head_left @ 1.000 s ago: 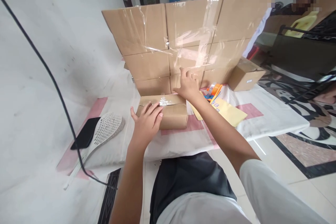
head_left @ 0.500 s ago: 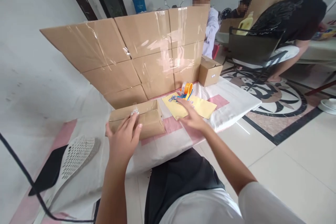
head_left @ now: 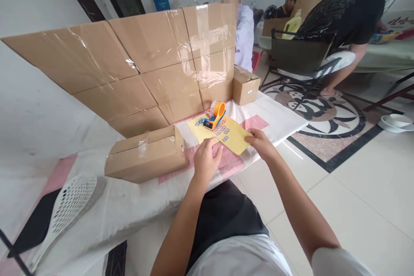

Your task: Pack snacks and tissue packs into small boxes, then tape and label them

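Note:
A yellow sheet of labels point(head_left: 237, 133), printed or stuck with small dark-edged tags, lies on the cloth-covered table. My right hand point(head_left: 261, 143) pinches its right corner between thumb and fingers. At the near left edge of the sheet, my left hand point(head_left: 208, 155) has its fingers curled with the thumb close to them, on the paper's edge. An orange and blue tape dispenser point(head_left: 217, 116) rests on the sheet's far part. Left of my left hand sits a taped cardboard box point(head_left: 148, 159), touched by neither hand.
A tall cardboard panel point(head_left: 168, 60) stands along the table's far side. Beside its right end is a small carton point(head_left: 246, 86). A white fly swatter point(head_left: 73, 198) lies at the left over a black flat object point(head_left: 35, 228). Other people sit beyond.
My left hand has left the cardboard box and moved right to the yellow sheet. My right hand has moved from beside the tape dispenser to the sheet's right corner and closed on it.

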Tool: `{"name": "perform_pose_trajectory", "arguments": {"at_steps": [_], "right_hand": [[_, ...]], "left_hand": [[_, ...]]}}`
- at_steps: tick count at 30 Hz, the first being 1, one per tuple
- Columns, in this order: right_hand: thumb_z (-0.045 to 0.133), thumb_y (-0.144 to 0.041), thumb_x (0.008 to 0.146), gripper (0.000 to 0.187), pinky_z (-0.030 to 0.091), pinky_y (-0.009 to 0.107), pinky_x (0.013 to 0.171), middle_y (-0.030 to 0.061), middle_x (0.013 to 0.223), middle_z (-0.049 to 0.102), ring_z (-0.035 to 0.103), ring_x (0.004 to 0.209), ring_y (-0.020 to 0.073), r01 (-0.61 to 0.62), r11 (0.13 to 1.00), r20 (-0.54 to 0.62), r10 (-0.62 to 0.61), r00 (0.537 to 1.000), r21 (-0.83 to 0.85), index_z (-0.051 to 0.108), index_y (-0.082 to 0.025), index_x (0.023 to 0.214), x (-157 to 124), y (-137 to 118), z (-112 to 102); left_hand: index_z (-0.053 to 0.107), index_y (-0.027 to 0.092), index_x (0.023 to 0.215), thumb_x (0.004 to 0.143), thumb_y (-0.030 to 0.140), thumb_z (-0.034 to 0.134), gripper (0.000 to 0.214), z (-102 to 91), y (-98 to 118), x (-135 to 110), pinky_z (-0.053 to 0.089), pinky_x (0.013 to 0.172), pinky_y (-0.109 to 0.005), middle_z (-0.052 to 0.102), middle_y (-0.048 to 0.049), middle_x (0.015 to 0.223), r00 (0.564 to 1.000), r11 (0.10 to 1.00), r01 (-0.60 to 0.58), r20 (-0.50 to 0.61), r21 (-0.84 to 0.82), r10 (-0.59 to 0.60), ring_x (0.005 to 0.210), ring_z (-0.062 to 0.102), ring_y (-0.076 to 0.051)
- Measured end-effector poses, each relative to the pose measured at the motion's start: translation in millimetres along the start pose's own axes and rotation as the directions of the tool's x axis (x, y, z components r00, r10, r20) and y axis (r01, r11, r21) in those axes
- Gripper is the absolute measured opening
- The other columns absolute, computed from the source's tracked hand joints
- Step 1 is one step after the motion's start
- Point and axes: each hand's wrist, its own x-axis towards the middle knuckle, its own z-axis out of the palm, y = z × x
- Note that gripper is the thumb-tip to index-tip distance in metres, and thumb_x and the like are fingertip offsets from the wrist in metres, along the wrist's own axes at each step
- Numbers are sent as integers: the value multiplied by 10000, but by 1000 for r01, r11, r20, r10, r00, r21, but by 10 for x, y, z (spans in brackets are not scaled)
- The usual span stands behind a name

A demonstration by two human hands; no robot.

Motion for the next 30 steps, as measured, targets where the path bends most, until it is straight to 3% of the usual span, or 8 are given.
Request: {"name": "perform_pose_trajectory", "arguments": {"at_steps": [5, 9, 12, 16, 19, 23, 26, 30], "right_hand": [[627, -322, 721, 208, 403, 268, 597, -30, 777, 567, 542, 671, 151, 165, 939, -203, -106, 973, 303, 493, -236, 855, -710, 83, 11], [621, -256, 765, 161, 393, 271, 593, -11, 837, 596, 536, 689, 156, 193, 965, -261, -142, 955, 179, 561, -231, 913, -1056, 56, 62], [618, -255, 801, 112, 410, 274, 622, -11, 832, 575, 524, 719, 159, 189, 962, -362, -107, 926, 197, 539, -234, 877, -1180, 21, 108], [627, -256, 831, 119, 414, 269, 620, -25, 810, 533, 490, 697, 148, 190, 949, -425, -69, 903, 250, 513, -241, 862, -1318, 11, 219], [707, -318, 842, 193, 460, 278, 645, -14, 852, 567, 545, 732, 161, 157, 931, -333, -41, 942, 330, 544, -246, 916, -1399, 50, 207], [760, -561, 842, 435, 551, 345, 790, 72, 1081, 713, 691, 978, 261, 23, 867, 83, -74, 994, 499, 656, -254, 1131, -1288, 44, -80], [728, -618, 870, 468, 565, 365, 862, 100, 1114, 761, 717, 1037, 279, -24, 866, 233, -108, 966, 500, 730, -234, 1138, -1053, -124, -244], [762, -593, 860, 405, 598, 380, 782, 84, 967, 783, 738, 827, 254, -21, 887, 250, -107, 962, 461, 773, -205, 974, -816, -421, -98]], "left_hand": [[625, 155, 1271, 869, 603, 681, 605, 275, 126, 82, 593, 840, -384, 730, -190, 1214, 899, 801, 433, 270, -413, -346, 992, 746, -266], [711, 197, 1136, 922, 754, 492, 635, 257, 184, -33, 600, 913, -383, 755, -138, 1208, 924, 708, 383, 235, -594, -302, 1151, 714, -283], [753, 188, 1142, 717, 815, 729, 759, 195, 145, -194, 588, 969, -429, 762, -155, 1188, 961, 671, 267, 240, -692, -135, 1191, 693, -350], [766, 149, 1103, 372, 952, 763, 1085, 192, 50, -420, 589, 966, -485, 767, -198, 1102, 968, 669, 165, 248, -724, 29, 1121, 706, -402], [776, 160, 921, 614, 820, 798, 728, 189, 27, -504, 604, 873, -413, 777, -123, 902, 983, 781, 165, 164, -603, -81, 953, 735, -314], [788, 172, 954, 885, 567, 714, 408, 41, 49, -508, 574, 833, -324, 791, -90, 963, 978, 850, 208, 85, -484, -190, 929, 726, -244], [788, 173, 932, 918, 535, 683, 377, -152, 62, -504, 554, 821, -304, 791, -92, 1008, 972, 892, 220, 169, -394, -165, 942, 718, -235], [766, 180, 987, 974, 505, 606, 363, -346, 97, -506, 547, 796, -304, 780, -87, 1008, 927, 946, 221, 353, -238, -128, 915, 705, -224]]}}
